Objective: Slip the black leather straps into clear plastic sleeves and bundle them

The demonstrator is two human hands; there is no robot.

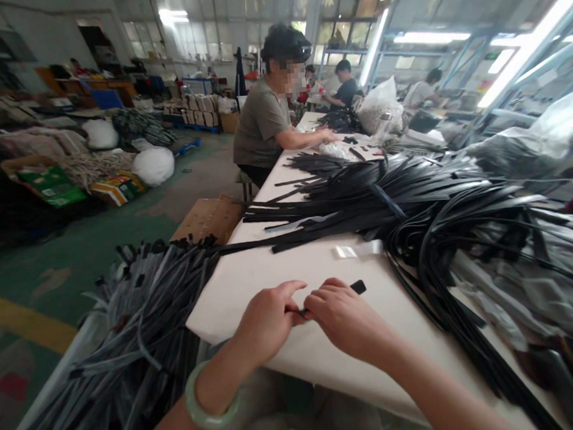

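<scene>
Over the near end of the white table [233, 293], both of my hands are on a short black strap [358, 288]. My left hand [270, 317] pinches one part of it between thumb and fingers, with a pale green bangle [206, 409] on that wrist. Close beside it, my right hand [340, 314] has its fingers curled over the strap, whose rounded end sticks out beyond the knuckles. Most of the strap is hidden by my fingers. A small clear plastic strip [360, 249] lies just past my hands.
Long black straps [345, 196] are heaped along the table and hang over its right side. To the left stands a pile of plastic-wrapped straps [141, 335]. A cardboard box [209, 218] sits by the table. A co-worker [262, 117] works farther along the left edge.
</scene>
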